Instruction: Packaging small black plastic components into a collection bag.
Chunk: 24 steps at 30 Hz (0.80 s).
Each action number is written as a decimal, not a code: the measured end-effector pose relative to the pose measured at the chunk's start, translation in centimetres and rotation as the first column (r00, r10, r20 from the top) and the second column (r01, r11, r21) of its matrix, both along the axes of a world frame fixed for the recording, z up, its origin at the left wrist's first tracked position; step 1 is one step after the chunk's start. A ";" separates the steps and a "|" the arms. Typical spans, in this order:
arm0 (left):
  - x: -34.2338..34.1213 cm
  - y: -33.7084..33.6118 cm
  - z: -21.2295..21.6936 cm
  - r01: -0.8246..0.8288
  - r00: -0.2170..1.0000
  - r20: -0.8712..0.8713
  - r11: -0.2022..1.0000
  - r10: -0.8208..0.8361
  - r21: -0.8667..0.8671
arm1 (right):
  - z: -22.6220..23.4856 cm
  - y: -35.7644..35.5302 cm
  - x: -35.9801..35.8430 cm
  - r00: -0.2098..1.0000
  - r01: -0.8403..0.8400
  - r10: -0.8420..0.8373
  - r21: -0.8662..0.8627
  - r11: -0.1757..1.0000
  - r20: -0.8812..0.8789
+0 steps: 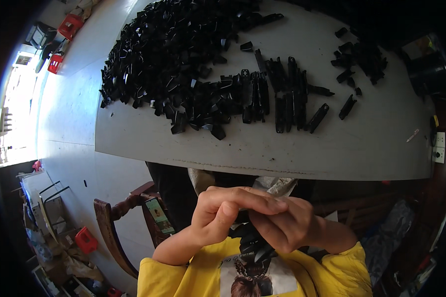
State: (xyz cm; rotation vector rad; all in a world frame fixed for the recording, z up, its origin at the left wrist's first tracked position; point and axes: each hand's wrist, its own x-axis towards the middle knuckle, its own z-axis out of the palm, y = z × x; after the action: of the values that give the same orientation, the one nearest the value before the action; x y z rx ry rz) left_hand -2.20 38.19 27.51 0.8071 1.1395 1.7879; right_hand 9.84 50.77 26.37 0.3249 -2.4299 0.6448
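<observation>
My left hand [215, 214] and my right hand [293, 223] meet in front of my yellow shirt, just below the near table edge. The left fingers reach across to the right ones and are pressed together, with the thumb tip raised. My right fingers curl inward and down. Whatever the fingertips grip is hidden between the hands. Dark pieces [255, 243] show under the hands against the shirt; whether they are held is unclear. Ahead on the grey table [183, 148] lie a big heap of small black plastic pieces [168, 54] and several long black plastic parts [295, 96] side by side.
Another small group of black pieces [366, 62] lies at the table's far right. A wooden chair [104, 220] stands at my left, with a lit phone [158, 216] beside it. Red plastic containers [86, 240] and cartons are on the floor at left. A wall socket [439, 147] is at right.
</observation>
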 end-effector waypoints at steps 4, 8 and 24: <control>0.7 -0.9 -0.9 -0.014 1.000 -0.002 0.999 0.014 -0.035 | -0.8 -1.1 0.7 1.000 0.002 -0.002 -0.004 1.000 0.000; 1.1 -1.0 -1.6 0.023 1.000 0.001 1.000 -0.023 0.016 | -1.3 -1.6 1.2 0.998 -0.020 0.024 -0.077 0.997 0.058; -3.9 1.9 -4.4 -0.785 0.044 -0.995 0.613 -0.092 -0.091 | -1.6 7.4 -1.2 0.688 0.674 -0.622 -0.010 0.739 0.374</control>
State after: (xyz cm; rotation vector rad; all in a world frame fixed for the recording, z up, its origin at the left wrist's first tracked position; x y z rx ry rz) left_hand -6.09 40.08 23.11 1.3081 3.0057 0.6958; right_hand 8.61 58.17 24.81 -0.7688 -2.5498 0.5711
